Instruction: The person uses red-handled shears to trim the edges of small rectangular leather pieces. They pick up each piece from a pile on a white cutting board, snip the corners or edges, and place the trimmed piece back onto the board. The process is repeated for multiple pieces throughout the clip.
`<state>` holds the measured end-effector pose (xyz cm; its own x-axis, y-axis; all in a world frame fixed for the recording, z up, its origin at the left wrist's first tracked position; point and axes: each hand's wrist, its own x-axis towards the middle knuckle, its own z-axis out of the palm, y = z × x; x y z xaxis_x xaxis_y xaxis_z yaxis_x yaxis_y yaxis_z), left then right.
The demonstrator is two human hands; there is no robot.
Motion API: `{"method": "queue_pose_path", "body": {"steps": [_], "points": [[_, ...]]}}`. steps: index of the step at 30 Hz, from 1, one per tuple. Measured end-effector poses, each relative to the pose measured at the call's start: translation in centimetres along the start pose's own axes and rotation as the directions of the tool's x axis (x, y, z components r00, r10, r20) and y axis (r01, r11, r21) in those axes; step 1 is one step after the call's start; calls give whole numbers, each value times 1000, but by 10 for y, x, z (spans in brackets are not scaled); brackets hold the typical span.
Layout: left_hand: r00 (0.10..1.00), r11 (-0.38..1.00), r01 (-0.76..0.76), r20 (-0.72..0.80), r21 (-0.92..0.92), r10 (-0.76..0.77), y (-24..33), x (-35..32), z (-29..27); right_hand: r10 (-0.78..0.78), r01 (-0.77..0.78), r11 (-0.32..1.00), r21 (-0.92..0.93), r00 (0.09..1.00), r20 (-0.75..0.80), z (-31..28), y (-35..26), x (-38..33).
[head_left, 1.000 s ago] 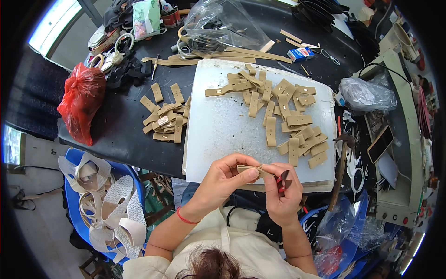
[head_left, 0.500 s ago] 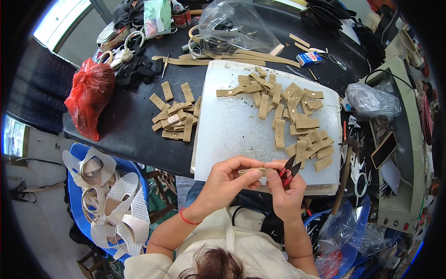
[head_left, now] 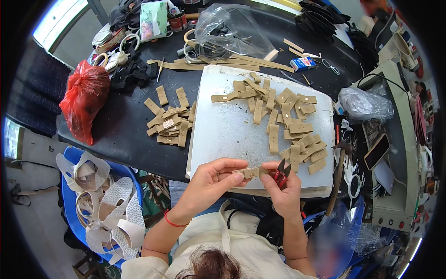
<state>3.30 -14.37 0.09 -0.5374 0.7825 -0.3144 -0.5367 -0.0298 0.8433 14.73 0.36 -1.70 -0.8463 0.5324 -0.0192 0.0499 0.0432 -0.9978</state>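
The left hand (head_left: 211,179) pinched one end of a tan strap piece (head_left: 251,172) at the near edge of the white cutting board (head_left: 227,135), while the right hand (head_left: 283,186) closed its grip on red snips (head_left: 280,173) at the strap's other end. More tan pieces (head_left: 283,116) lay scattered over the board's far and right parts, and a second heap (head_left: 169,123) sat on the black counter (head_left: 121,135) just left of it. A red bag (head_left: 86,100) stood further left, a clear bag (head_left: 230,30) beyond, and white sandals (head_left: 109,204) filled a blue bin below.
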Motion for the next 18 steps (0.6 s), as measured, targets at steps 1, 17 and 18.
{"method": "queue_pose_path", "body": {"steps": [1, 17, 18], "points": [[1000, 998, -10, -12, 63, 11, -1, 0, -3, 7, -7, 1000, 3, 1000, -5, 0, 0, 0], [486, 162, -155, -67, 975, 871, 21, 31, -58, -400, 130, 473, -871, 913, -81, -32, -15, 106], [536, 233, -268, -57, 935, 843, 16, 30, -41, -477, 181, 538, -823, 870, -121, -35, -15, 104]]}}
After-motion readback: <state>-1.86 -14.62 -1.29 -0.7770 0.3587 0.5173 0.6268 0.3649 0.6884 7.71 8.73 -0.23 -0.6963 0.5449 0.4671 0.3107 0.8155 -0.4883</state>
